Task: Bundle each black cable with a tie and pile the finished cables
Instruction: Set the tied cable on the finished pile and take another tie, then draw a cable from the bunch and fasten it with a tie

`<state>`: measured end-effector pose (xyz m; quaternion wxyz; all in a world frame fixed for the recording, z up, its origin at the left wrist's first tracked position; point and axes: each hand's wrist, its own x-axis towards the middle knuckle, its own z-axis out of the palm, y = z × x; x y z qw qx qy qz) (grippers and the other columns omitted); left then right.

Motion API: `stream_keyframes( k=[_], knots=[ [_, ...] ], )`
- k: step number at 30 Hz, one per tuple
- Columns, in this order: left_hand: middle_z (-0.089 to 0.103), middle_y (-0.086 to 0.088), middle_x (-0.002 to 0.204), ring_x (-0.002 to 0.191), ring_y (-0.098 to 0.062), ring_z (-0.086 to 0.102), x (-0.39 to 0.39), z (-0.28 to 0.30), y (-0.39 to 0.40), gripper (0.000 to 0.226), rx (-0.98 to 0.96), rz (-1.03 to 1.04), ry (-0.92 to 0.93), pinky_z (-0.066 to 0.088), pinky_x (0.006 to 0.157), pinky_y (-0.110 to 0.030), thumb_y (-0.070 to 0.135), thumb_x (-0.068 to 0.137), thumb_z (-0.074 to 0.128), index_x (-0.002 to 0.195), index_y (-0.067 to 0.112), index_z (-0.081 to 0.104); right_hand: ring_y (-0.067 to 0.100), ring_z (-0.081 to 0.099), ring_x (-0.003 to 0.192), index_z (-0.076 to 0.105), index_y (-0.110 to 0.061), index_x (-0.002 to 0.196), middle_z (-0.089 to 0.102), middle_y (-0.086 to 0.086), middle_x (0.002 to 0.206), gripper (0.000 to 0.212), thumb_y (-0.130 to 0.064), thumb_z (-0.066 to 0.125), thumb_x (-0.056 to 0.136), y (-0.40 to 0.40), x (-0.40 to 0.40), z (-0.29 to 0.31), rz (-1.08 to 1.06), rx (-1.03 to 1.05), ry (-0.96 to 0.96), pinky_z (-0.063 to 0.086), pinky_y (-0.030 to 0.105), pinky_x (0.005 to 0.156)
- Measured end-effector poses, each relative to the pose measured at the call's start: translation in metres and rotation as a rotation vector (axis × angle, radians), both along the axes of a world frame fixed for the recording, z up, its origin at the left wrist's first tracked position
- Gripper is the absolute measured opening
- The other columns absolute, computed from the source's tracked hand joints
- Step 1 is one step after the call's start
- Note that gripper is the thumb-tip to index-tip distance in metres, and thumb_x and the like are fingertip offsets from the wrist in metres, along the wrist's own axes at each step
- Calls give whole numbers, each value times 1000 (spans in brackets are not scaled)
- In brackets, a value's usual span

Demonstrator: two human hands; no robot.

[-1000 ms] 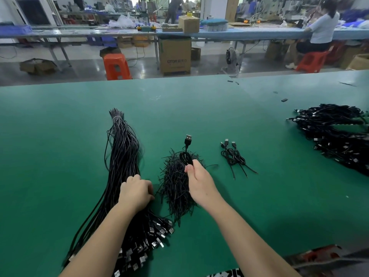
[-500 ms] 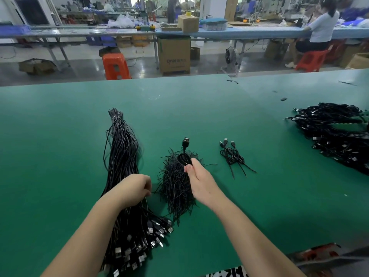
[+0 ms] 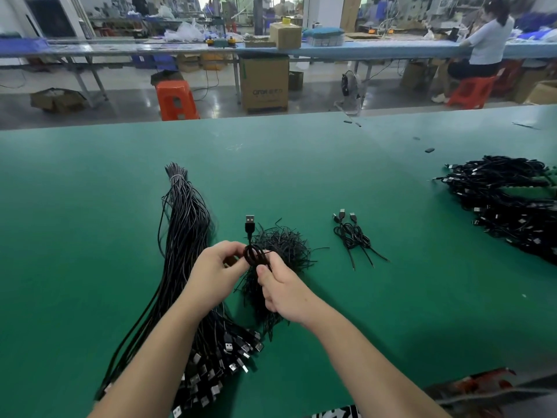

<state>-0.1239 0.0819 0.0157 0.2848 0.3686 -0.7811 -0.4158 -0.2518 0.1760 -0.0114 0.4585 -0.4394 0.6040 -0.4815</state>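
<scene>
Head camera looks down at a big green table (image 3: 391, 312). Both hands meet in the middle of the frame, a little below the center. The left hand (image 3: 215, 274) has its fingers curled and pinches one side of a small coiled black cable (image 3: 254, 254). The right hand (image 3: 283, 292) has its fingers curled too and pinches the lower part of the same coil, thumb on top. The coil sits between the two hands, held up off the table. Its plug (image 3: 250, 223) sticks straight up above the hands.

Just behind and under the hands lies a messy heap of short black ties (image 3: 289, 245). If a tie is already on the coil, it is too small to tell.

On the left side of the frame a long thick bunch of loose black cables (image 3: 185, 236) lies on the table. It runs from the upper middle left down to the bottom, where many silver plugs (image 3: 232, 351) fan out under the left arm.

Right of the tie heap, a few small bundled cables (image 3: 352, 235) lie close together, well apart from the hands. At the far right edge sits a big pile of finished cables (image 3: 509, 206).

Past the table, in the upper part of the frame, stand an orange stool (image 3: 176, 99) and a brown box (image 3: 264, 82). A person (image 3: 488, 43) sits at a long bench in the upper right.
</scene>
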Motion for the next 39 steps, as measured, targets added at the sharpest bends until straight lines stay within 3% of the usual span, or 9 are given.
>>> stream_keyframes(
  k=[3, 8, 11, 17, 21, 26, 29, 35, 39],
  knots=[
    [57, 14, 59, 50, -2, 40, 2, -3, 1, 12, 65, -20, 27, 30, 48, -12, 16, 91, 72, 81, 22, 76, 10, 27, 53, 52, -36, 123, 30, -5, 68, 24, -28, 36, 108, 1, 1, -5, -45, -30, -112, 26, 35, 51],
    [68, 11, 75, 65, -1, 58, 0, -7, 7, 17, 2, -41, -28, 42, 63, -15, 13, 88, 74, 80, 28, 73, 9, 26, 51, 58, -12, 117, 32, -8, 62, 25, -24, 38, 109, -1, 1, -5, -163, -51, -210, 23, 35, 52],
    [65, 10, 86, 80, -4, 61, -3, -7, 11, 13, -206, -14, -76, 46, 72, -17, 13, 88, 73, 85, 26, 72, 8, 26, 51, 54, -2, 113, 34, -8, 63, 26, -23, 38, 110, -1, 2, -1, -193, -59, -235, 24, 32, 51],
    [57, -2, 81, 64, -21, 55, -1, -1, 22, 7, -817, 25, -131, 46, 54, -29, 8, 88, 71, 82, 6, 68, 8, 23, 48, 49, -15, 91, 31, -8, 62, 22, -21, 39, 109, -3, 1, 7, -257, -59, -364, 23, 24, 44],
    [58, -8, 88, 77, -29, 54, 0, 13, 18, 8, -1151, -165, -212, 49, 67, -39, 3, 88, 62, 82, 7, 63, 6, 24, 44, 46, -16, 90, 34, -8, 59, 21, -22, 39, 109, -3, -6, 7, -229, 77, -429, 20, 21, 39],
    [60, -5, 91, 81, -28, 58, -3, 28, 13, 7, -1032, -257, -264, 52, 71, -42, 10, 86, 69, 91, 10, 64, 6, 21, 41, 51, -12, 89, 36, -4, 58, 25, -21, 38, 109, 1, -15, 5, -237, 113, -719, 19, 19, 34],
    [62, -3, 91, 80, -26, 63, -1, 26, 11, 22, -956, -302, -325, 55, 70, -39, 21, 80, 80, 96, 12, 68, 6, 22, 41, 54, -10, 90, 38, -2, 60, 25, -20, 41, 108, 3, -20, 7, -250, 107, -818, 20, 18, 34],
    [61, -3, 92, 81, -27, 60, -2, 20, 12, 15, -1053, -296, -316, 51, 68, -41, 23, 90, 57, 90, 13, 68, 5, 21, 42, 43, -15, 84, 38, -3, 61, 24, -18, 41, 108, 4, -19, 13, -205, 142, -804, 18, 18, 35],
    [62, -2, 96, 92, -29, 56, -4, 20, 8, 8, -1138, -298, -320, 46, 74, -40, 11, 83, 72, 86, 13, 64, 6, 20, 44, 44, -15, 82, 39, -2, 62, 25, -17, 41, 107, 5, -18, 15, -157, 181, -782, 16, 18, 36]
  ],
)
